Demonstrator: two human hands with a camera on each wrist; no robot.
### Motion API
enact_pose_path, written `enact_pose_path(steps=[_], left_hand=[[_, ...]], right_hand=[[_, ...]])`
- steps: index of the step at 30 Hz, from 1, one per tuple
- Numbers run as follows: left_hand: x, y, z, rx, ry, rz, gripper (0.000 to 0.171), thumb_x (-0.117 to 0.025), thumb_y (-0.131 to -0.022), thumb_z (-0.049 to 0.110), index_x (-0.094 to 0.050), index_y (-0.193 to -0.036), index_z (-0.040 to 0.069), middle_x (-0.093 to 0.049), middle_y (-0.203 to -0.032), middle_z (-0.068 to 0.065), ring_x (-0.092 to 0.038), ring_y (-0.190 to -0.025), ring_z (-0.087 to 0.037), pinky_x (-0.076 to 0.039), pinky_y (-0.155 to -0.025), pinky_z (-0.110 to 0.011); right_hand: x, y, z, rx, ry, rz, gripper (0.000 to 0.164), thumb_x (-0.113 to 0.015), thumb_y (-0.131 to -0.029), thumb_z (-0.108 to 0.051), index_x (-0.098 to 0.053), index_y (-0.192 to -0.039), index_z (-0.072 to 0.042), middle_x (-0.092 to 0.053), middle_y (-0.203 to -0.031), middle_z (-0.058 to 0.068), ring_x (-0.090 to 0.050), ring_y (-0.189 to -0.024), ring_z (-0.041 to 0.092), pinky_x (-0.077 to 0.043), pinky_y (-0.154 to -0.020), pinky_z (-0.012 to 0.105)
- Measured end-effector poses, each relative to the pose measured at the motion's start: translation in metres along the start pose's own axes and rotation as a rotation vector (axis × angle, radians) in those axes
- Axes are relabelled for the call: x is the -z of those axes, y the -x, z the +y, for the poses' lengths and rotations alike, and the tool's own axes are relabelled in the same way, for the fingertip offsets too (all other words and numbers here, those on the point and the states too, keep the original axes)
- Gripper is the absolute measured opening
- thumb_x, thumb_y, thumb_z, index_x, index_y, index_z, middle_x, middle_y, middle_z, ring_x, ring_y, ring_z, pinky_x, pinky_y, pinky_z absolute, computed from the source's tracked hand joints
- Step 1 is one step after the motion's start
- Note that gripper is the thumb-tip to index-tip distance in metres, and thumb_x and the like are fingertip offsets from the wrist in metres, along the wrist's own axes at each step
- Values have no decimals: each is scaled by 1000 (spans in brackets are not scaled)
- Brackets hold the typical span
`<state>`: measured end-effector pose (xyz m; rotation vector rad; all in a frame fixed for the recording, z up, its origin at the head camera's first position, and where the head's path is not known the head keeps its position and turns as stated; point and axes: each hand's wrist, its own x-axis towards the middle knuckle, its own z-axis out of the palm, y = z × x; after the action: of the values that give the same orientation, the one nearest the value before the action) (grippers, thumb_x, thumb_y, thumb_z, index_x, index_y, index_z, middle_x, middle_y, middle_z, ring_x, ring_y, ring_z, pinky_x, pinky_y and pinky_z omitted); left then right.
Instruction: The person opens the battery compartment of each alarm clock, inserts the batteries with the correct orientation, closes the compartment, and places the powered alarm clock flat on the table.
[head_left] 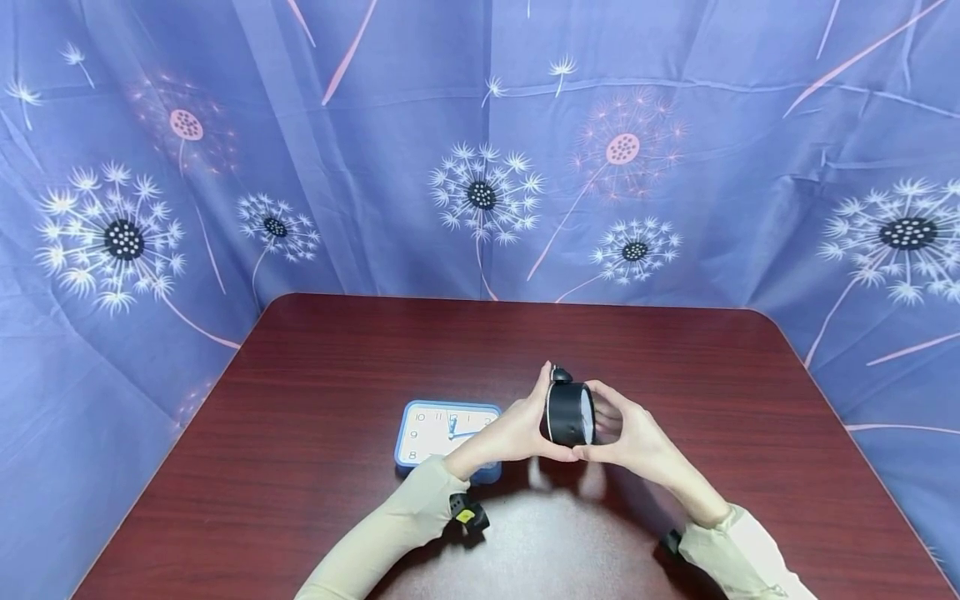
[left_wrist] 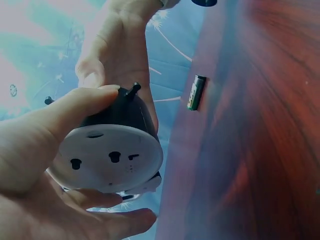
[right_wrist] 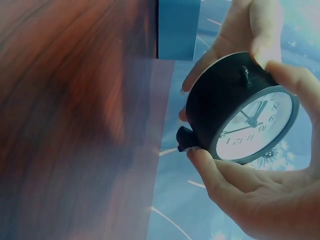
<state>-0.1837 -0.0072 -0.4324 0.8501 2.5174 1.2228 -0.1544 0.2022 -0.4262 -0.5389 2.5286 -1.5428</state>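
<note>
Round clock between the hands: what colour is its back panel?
White; the back panel shows best in the left wrist view.

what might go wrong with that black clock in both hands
The black clock, held up between the left hand and right hand, could slip and drop. The loose battery on the table might roll if knocked. The left forearm, overlapping the blue clock in the head view, might nudge it.

Pale cream long sleeves (head_left: 382, 533); black left-wrist unit (head_left: 478, 522), yellow patch (head_left: 465, 516); black right-wrist unit (head_left: 672, 542).
</note>
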Motion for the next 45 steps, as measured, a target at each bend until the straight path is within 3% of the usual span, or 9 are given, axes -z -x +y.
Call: enact_pose_path(steps=[11, 19, 26, 36, 38, 42, 45], left_hand=[[1, -2, -2, -52, 70, 3, 100, -89, -66, 24, -28, -144, 13, -59, -124, -8, -58, -102, -13, -45, -89, -21], [-1, -5, -2, -11, 485, -59, 97, -83, -67, -1, -28, -146, 6, -56, -131, -15, -58, -106, -7, -51, -86, -21], [-2, -3, -3, 29, 611, -88, 96, -79, -69, -8, -26, -147, 8, -55, -135, -17, -62, -108, -14, -51, -90, -25], [0, -5, 0, 75, 668, -72, 93, -78, -68, -10, -28, -145, 3, -54, -129, -14, -61, -113, -17, -51, -93, -28], [0, -5, 1, 90, 657, -63, 93, -79, -68, -8, -29, -145, 4, -55, -124, -11, -63, -110, -17, -52, -91, -28], [0, -5, 0, 112, 616, -54, 93, -81, -67, -5, -30, -145, 5, -57, -117, -9, -66, -103, -18, -54, -86, -28], [0, -5, -1, 117, 585, -47, 93, -83, -67, -2, -32, -144, 5, -58, -115, -9, -66, -103, -19, -54, -86, -27]], right_hand=[[0, 0, 0, -8, -74, -22, 86, -84, -72, -13, -36, -143, -3, -55, -135, 24, -55, -122, 38, -51, -92, 31], [1, 2, 1, -37, -114, -27, 95, -81, -75, -9, -24, -149, 5, -47, -139, 32, -51, -125, 41, -50, -93, 32], [1, 3, 2, -35, -163, -38, 95, -80, -76, -9, -21, -150, 4, -43, -142, 32, -48, -127, 37, -49, -95, 30], [1, 4, -1, -38, -201, -38, 95, -78, -79, -8, -18, -152, 3, -41, -144, 31, -47, -128, 37, -48, -96, 28], [0, 5, -1, -35, -200, -39, 94, -77, -80, -8, -18, -152, 3, -42, -143, 31, -50, -127, 32, -48, -96, 27], [0, 5, 0, -28, -199, -51, 96, -77, -80, -8, -16, -152, 2, -42, -144, 31, -54, -121, 7, -48, -96, 26], [0, 5, 1, -12, -204, -68, 97, -77, -80, -9, -13, -152, 3, -39, -145, 31, -52, -118, -5, -48, -96, 25]])
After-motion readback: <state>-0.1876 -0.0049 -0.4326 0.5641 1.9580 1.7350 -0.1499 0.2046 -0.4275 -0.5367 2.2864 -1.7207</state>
